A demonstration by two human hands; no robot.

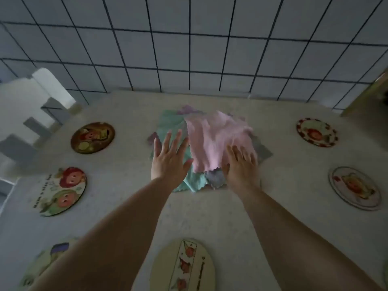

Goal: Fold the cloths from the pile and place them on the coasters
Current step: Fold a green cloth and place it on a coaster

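- Pile [201, 148] of cloths at desk [210, 217] centre, near the tiled wall; pink cloth [214, 139] uppermost, teal cloth [174, 127] and greyish-purple ones beneath, edges splayed.
- Left hand [170, 158] spread flat, fingers straight, over the teal cloth at the pile's left side; contact likely, not certain.
- Right hand [241, 162] laid on the pink cloth's near right part, fingers extended and slightly blurred; no pinch visible.
- Coasters bare all round: two left [92, 137] [63, 191], two right [317, 132] [354, 187], one front [182, 267], one partly hidden front left [42, 263].
- Nothing folded or placed yet, judged from layout.
- Handling, judged: light, limp, thin fabric with scalloped hems; no stiffness, liable to drag neighbours along when lifted.
- Best hold: pinch at two adjacent corners of the pink cloth, near edge, clear of the layers beneath.
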